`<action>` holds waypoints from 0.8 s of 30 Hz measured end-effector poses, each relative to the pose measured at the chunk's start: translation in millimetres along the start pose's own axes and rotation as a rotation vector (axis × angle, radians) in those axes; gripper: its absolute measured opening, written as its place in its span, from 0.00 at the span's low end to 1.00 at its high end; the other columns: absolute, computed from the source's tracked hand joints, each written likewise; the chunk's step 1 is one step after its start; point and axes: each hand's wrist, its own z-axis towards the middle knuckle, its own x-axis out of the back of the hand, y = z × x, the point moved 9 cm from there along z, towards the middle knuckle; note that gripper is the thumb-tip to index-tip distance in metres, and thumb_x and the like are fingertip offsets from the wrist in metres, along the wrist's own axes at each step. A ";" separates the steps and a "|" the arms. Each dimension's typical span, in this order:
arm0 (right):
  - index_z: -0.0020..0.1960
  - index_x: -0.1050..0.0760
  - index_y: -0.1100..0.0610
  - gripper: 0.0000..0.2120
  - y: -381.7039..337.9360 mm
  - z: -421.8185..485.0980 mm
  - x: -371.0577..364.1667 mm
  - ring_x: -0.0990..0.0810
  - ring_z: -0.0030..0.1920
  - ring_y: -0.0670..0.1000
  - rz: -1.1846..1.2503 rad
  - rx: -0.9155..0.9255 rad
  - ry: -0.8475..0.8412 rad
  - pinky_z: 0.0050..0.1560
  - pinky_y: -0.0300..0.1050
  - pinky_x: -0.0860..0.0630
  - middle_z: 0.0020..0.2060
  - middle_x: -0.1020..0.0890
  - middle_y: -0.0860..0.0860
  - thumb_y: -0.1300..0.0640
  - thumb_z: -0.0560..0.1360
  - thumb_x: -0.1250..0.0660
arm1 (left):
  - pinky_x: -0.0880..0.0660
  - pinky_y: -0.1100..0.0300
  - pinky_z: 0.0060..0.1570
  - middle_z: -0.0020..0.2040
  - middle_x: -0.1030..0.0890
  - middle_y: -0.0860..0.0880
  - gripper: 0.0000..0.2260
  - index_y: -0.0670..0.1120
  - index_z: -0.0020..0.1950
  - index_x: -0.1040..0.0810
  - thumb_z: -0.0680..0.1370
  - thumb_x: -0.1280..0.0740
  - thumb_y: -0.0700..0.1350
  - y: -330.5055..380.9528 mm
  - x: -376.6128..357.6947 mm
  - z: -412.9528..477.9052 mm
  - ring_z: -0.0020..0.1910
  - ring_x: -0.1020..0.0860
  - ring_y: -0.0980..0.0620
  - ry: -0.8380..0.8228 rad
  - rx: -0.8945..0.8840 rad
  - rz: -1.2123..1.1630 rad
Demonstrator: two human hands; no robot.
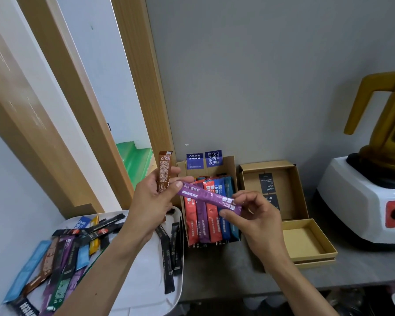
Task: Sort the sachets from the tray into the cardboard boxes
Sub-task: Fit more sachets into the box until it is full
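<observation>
My left hand (151, 201) grips a brown sachet (164, 172) and, with my right hand (255, 215), pinches the purple sachet (205, 197) just above the cardboard box (229, 163), so I should slide it in flat.

surface: grey countertop (237, 265) | left: white tray (144, 281) | middle, against the wall: sachet-filled cardboard box (229, 166) | just right of it: open cardboard box (299, 190) | in front, touching it: shallow cardboard box (306, 244) | far right: white-based blender (356, 201)
</observation>
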 end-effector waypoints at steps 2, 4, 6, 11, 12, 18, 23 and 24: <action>0.55 0.22 0.55 0.19 3.4 -0.3 2.1 0.17 0.62 0.50 0.073 -0.056 0.008 0.50 0.54 0.14 0.55 0.16 0.47 0.55 0.66 0.22 | 0.24 0.71 0.33 0.51 0.12 0.58 0.11 0.51 0.62 0.24 0.81 0.32 0.46 1.5 0.8 -1.0 0.57 0.18 0.63 -0.011 -0.012 0.014; 0.60 0.23 0.54 0.21 1.6 -0.4 4.9 0.16 0.60 0.50 0.133 -0.072 0.055 0.49 0.49 0.14 0.54 0.15 0.48 0.59 0.69 0.22 | 0.23 0.71 0.33 0.49 0.13 0.60 0.10 0.49 0.61 0.22 0.80 0.31 0.43 2.7 1.6 -2.4 0.54 0.18 0.66 -0.016 -0.034 0.017; 0.63 0.23 0.54 0.22 -2.2 1.1 9.1 0.15 0.58 0.50 0.268 -0.089 0.146 0.50 0.48 0.14 0.52 0.14 0.49 0.62 0.71 0.24 | 0.20 0.68 0.36 0.47 0.13 0.60 0.12 0.48 0.60 0.21 0.77 0.28 0.41 2.5 0.5 -3.5 0.54 0.18 0.67 -0.024 -0.040 0.038; 0.59 0.21 0.55 0.19 -10.2 12.1 -10.6 0.13 0.55 0.51 0.284 -0.180 0.106 0.50 0.49 0.17 0.51 0.12 0.51 0.53 0.70 0.24 | 0.17 0.64 0.38 0.44 0.12 0.54 0.13 0.48 0.54 0.20 0.72 0.23 0.40 -4.4 -10.5 -6.7 0.50 0.15 0.61 -0.061 -0.008 0.124; 0.57 0.20 0.56 0.20 -11.2 14.3 -18.1 0.13 0.54 0.52 0.208 -0.185 0.058 0.48 0.48 0.17 0.51 0.12 0.51 0.51 0.69 0.24 | 0.17 0.64 0.39 0.44 0.12 0.53 0.14 0.48 0.54 0.20 0.72 0.22 0.40 -5.8 -12.1 -6.7 0.48 0.14 0.59 -0.064 -0.006 0.149; 0.52 0.21 0.49 0.11 -16.0 17.6 -32.4 0.14 0.48 0.43 -0.150 -0.052 0.039 0.43 0.34 0.19 0.47 0.13 0.46 0.52 0.73 0.22 | 0.19 0.67 0.38 0.43 0.13 0.54 0.14 0.48 0.52 0.19 0.70 0.20 0.43 -17.7 -4.4 -10.8 0.45 0.14 0.58 -0.023 0.024 0.226; 0.51 0.21 0.48 0.11 -12.5 13.4 -33.6 0.15 0.47 0.40 -0.189 -0.023 0.018 0.44 0.32 0.19 0.45 0.14 0.44 0.53 0.72 0.22 | 0.19 0.66 0.40 0.42 0.13 0.55 0.06 0.50 0.48 0.18 0.75 0.24 0.47 -15.8 14.1 -13.9 0.42 0.14 0.56 0.086 -0.018 0.204; 0.51 0.21 0.49 0.11 -11.0 13.4 -35.0 0.15 0.47 0.41 -0.198 -0.028 0.000 0.44 0.33 0.19 0.44 0.14 0.44 0.53 0.72 0.21 | 0.20 0.67 0.38 0.42 0.14 0.55 0.06 0.50 0.48 0.18 0.75 0.24 0.47 -16.1 12.4 -14.2 0.41 0.14 0.56 0.073 -0.018 0.207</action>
